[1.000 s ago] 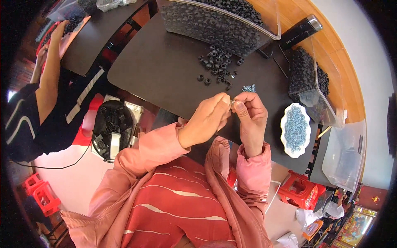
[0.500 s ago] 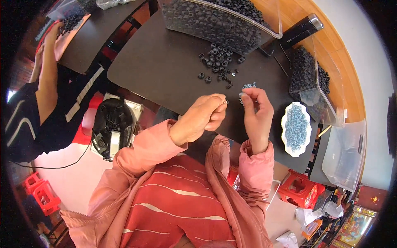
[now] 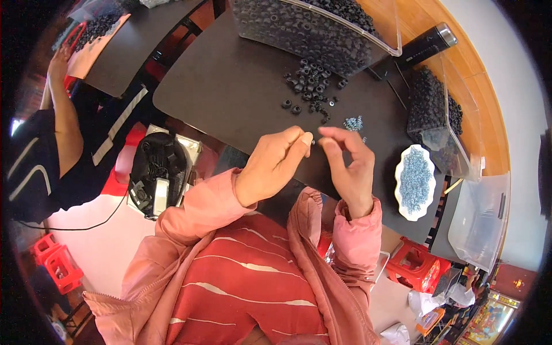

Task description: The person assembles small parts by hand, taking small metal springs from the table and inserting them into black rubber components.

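Observation:
My left hand [image 3: 273,163] is closed, thumb pressed over the curled fingers at the table's near edge. Whatever it pinches is too small or hidden to name. Facing it, a little apart, is my right hand [image 3: 352,167], thumb and forefinger brought together; anything between those tips cannot be made out. Just beyond the right fingers lies a small heap of tiny silvery-blue metal parts [image 3: 353,123]. Farther off are loose black ring-like parts [image 3: 310,81]. To the right stands a white scalloped dish [image 3: 399,195] filled with the same silvery-blue parts [image 3: 416,178].
A large clear bin of black parts [image 3: 299,34] stands at the table's [image 3: 213,75] far side, with a dark flask [image 3: 425,45] beside it. Another clear bin [image 3: 454,132] is at right. A co-worker's arm [image 3: 62,115] reaches over another table, left. Red stools [image 3: 411,264] are below.
My right hand has moved from the small metal heap toward my left hand, leaving the heap in plain sight. My left thumb now covers the small shiny piece seen earlier at its fingertips.

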Available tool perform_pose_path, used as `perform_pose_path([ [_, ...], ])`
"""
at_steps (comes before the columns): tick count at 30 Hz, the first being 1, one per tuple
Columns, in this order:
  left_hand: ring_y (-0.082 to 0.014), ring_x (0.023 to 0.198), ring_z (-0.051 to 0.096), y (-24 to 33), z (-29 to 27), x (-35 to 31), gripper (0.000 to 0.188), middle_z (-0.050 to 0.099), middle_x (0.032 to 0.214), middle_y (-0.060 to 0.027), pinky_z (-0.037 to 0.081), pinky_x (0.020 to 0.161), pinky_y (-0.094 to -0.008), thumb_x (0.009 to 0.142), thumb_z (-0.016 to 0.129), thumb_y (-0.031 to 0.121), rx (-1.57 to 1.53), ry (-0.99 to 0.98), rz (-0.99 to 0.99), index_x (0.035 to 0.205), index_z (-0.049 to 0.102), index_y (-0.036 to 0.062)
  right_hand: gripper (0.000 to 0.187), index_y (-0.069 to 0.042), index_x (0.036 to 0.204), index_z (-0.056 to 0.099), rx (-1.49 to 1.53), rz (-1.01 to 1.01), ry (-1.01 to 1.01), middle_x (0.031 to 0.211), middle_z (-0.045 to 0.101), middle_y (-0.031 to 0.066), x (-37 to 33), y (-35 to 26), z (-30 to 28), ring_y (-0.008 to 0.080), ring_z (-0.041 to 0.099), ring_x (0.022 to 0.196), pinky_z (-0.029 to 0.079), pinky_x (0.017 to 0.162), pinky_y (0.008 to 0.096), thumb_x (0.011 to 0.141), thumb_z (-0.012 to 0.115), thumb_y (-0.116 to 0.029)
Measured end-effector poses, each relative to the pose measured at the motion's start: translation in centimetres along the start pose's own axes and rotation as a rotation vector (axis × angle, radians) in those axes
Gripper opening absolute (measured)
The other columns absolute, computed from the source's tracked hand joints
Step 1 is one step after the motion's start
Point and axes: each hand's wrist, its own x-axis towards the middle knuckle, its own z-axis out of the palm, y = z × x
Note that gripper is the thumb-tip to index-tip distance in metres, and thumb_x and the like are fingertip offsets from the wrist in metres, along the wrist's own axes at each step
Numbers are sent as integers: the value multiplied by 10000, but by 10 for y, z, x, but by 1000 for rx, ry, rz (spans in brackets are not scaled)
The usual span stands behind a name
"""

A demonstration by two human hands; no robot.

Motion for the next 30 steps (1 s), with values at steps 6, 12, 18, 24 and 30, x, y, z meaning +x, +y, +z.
perform_pose_path([
  [6, -200, 532, 479, -2, 1, -1, 343, 490, 592, -117, 382, 521, -320, 979, 429, 238, -87, -31, -72, 778, 538, -18, 101, -10, 916, 634, 355, 124, -82, 836, 615, 26, -10, 2, 13, 88, 551, 772, 440, 717, 227, 847, 657, -80],
  [12, -262, 545, 528, 4, -9, 9, 209, 527, 720, -129, 428, 548, -346, 914, 542, 193, 354, 175, 282, 834, 580, 4, 130, 0, 942, 602, 438, 177, 16, 860, 605, -1, -15, 2, 10, 59, 534, 788, 431, 727, 199, 876, 641, -105],
  [18, -269, 858, 551, -6, -14, 33, 218, 499, 935, -96, 479, 651, -386, 753, 684, 121, 760, 280, 349, 961, 638, 75, 123, -5, 937, 605, 378, 212, 51, 865, 608, -2, -19, 4, 3, 53, 520, 783, 428, 730, 200, 884, 633, -113],
  [24, -267, 830, 551, -20, -15, 41, 169, 520, 881, -71, 470, 661, -360, 739, 694, 111, 878, 290, 402, 904, 660, 94, 130, -3, 927, 607, 402, 200, 59, 862, 610, -2, -21, 7, 5, 57, 520, 781, 428, 731, 205, 880, 640, -120],
  [30, -273, 840, 543, -22, -14, 42, 142, 533, 883, -72, 464, 702, -363, 740, 681, 77, 873, 282, 445, 873, 631, 78, 130, -4, 916, 608, 400, 196, 85, 860, 610, -1, -20, 9, 7, 57, 518, 777, 429, 727, 207, 880, 642, -124],
])
